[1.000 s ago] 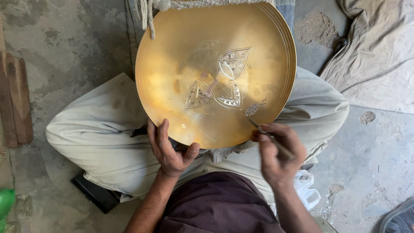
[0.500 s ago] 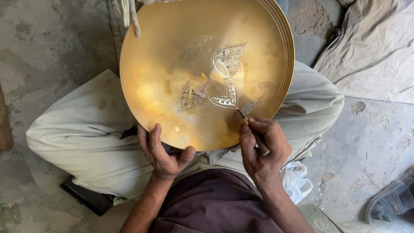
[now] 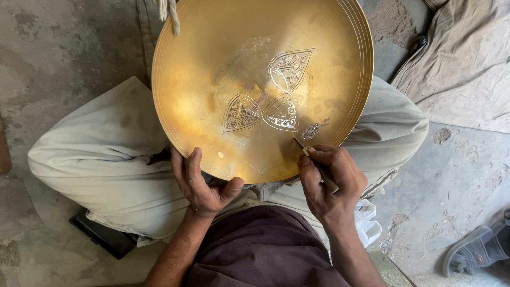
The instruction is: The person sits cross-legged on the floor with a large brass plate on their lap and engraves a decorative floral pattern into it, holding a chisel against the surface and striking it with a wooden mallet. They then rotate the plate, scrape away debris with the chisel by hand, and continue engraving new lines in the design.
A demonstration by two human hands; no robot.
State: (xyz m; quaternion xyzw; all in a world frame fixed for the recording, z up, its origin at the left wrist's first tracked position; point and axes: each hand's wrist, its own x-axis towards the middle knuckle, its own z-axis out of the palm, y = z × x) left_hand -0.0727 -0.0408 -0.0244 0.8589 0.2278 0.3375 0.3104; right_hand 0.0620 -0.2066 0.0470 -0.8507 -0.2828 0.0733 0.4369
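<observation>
A large round brass plate (image 3: 212, 79) rests on my crossed legs, its face engraved with three leaf-shaped patterns near the middle. My left hand (image 3: 201, 183) grips the plate's near rim, thumb on the face and fingers under the edge. My right hand (image 3: 330, 180) holds a thin engraving tool (image 3: 313, 159), whose tip touches the plate just below a small patch of fresh marks at the lower right of the leaves.
I sit on a concrete floor (image 3: 58, 58) in light trousers. A crumpled cloth (image 3: 462, 69) lies at the right, a grey sandal (image 3: 475, 252) at the lower right, a dark flat object (image 3: 103, 236) under my left leg. A cord (image 3: 171, 16) hangs over the plate's top.
The plate has shifted and now fills more of the view. My right hand brought the tool's tip down onto the plate by the fresh marks. My left hand kept hold of the rim.
</observation>
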